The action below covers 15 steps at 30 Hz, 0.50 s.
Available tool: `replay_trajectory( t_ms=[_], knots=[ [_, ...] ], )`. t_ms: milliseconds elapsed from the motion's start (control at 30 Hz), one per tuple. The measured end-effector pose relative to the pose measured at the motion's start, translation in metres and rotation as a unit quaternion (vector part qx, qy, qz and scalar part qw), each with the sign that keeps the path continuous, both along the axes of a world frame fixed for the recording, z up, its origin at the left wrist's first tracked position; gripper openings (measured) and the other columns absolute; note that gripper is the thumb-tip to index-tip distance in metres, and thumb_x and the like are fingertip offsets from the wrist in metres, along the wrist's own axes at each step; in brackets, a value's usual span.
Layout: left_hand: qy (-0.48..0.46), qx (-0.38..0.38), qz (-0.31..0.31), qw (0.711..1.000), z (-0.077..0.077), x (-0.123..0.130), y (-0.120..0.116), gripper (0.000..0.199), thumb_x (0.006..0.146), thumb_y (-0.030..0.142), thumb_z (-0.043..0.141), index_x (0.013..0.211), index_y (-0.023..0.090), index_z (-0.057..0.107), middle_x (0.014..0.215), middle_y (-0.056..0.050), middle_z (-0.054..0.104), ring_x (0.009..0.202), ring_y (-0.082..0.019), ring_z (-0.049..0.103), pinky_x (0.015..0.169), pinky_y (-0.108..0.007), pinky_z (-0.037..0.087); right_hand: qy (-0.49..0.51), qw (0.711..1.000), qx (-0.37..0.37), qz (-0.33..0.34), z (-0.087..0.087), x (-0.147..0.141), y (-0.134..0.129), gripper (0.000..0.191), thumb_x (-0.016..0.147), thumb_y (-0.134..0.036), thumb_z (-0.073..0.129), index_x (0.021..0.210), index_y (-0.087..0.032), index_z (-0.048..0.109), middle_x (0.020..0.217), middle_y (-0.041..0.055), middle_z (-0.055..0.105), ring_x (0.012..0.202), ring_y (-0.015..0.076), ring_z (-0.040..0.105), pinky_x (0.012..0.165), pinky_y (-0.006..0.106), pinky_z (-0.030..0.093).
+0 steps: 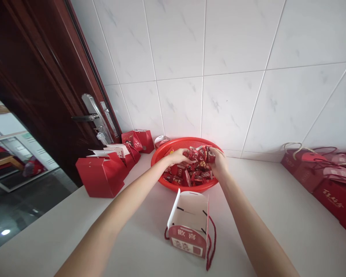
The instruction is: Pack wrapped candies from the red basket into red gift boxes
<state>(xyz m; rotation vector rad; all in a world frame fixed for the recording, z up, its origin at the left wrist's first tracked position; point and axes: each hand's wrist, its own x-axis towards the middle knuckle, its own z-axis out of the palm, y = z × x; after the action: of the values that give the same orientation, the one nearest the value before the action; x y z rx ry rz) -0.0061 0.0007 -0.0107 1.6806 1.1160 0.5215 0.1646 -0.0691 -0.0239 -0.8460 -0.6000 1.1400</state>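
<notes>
Both of my hands are inside a red plastic basket (187,188) filled with small red-wrapped snack packets (178,171). My left hand (179,157) pinches a shiny red packet (192,154) near the basket's middle. At the basket's right side, my right hand (218,161) has its thumb and fingers closed on a dark red packet (210,156). In front of the basket stands an open gift box (187,240), white inside, with dark red cord handles. Its bottom shows no packets, only dark slots.
Red paper gift boxes (98,175) line the left side of the white tabletop (144,234). Packed red boxes with cord handles (328,188) stand at the right. A tiled wall (178,104) rises behind, and a dark wooden door (46,77) is at the left.
</notes>
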Motion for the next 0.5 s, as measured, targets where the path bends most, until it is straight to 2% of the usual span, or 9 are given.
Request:
replay_trajectory(
  t_ms=[133, 267, 367, 433, 500],
  knots=[
    [-0.003, -0.012, 0.048, 0.999, 0.0029, 0.0015, -0.0003, 0.049, 0.068, 0.046, 0.085, 0.105, 0.017, 0.069, 0.089, -0.004, 0.073, 0.073, -0.017, 0.066, 0.074, -0.030, 0.056, -0.001, 1.000, 0.000, -0.002, -0.0011, 0.0006, 0.0004, 0.014, 0.064, -0.031, 0.076, 0.066, -0.023, 0.064, 0.065, -0.0026, 0.069, 0.058, 0.0171, 0.062, 0.046, 0.026, 0.044],
    [-0.001, -0.045, 0.078, 0.996, 0.0048, 0.0022, -0.0003, 0.043, 0.086, 0.057, 0.062, 0.095, 0.016, 0.070, 0.082, -0.005, 0.071, 0.073, -0.020, 0.068, 0.074, -0.031, 0.056, 0.002, 1.000, -0.003, -0.003, -0.0016, 0.0005, 0.0006, 0.013, 0.062, -0.030, 0.075, 0.068, -0.023, 0.067, 0.069, -0.0019, 0.070, 0.060, 0.0168, 0.062, 0.045, 0.025, 0.044],
    [-0.018, -0.032, 0.051, 0.998, 0.0049, 0.0023, -0.0003, 0.035, 0.092, 0.043, 0.054, 0.093, 0.013, 0.071, 0.084, -0.007, 0.072, 0.081, -0.021, 0.068, 0.078, -0.031, 0.055, 0.006, 1.000, -0.004, 0.000, -0.0013, 0.0001, 0.0007, 0.012, 0.062, -0.030, 0.074, 0.069, -0.023, 0.068, 0.070, -0.0014, 0.070, 0.061, 0.0169, 0.062, 0.044, 0.024, 0.044],
    [-0.030, -0.007, 0.027, 0.999, 0.0043, 0.0023, -0.0003, 0.022, 0.087, 0.026, 0.057, 0.094, 0.012, 0.072, 0.095, -0.007, 0.074, 0.088, -0.020, 0.067, 0.080, -0.030, 0.055, 0.006, 1.000, -0.004, 0.001, -0.0009, -0.0001, 0.0005, 0.012, 0.063, -0.030, 0.074, 0.070, -0.023, 0.068, 0.070, -0.0013, 0.070, 0.060, 0.0168, 0.061, 0.044, 0.025, 0.043],
    [-0.036, 0.011, 0.015, 0.999, 0.0032, 0.0020, 0.0003, 0.021, 0.079, 0.014, 0.057, 0.094, 0.014, 0.073, 0.105, -0.008, 0.073, 0.095, -0.020, 0.066, 0.081, -0.029, 0.055, 0.005, 1.000, -0.003, 0.002, -0.0004, -0.0002, 0.0001, 0.013, 0.063, -0.030, 0.074, 0.070, -0.022, 0.068, 0.069, -0.0015, 0.070, 0.059, 0.0167, 0.061, 0.044, 0.025, 0.043]
  ],
)
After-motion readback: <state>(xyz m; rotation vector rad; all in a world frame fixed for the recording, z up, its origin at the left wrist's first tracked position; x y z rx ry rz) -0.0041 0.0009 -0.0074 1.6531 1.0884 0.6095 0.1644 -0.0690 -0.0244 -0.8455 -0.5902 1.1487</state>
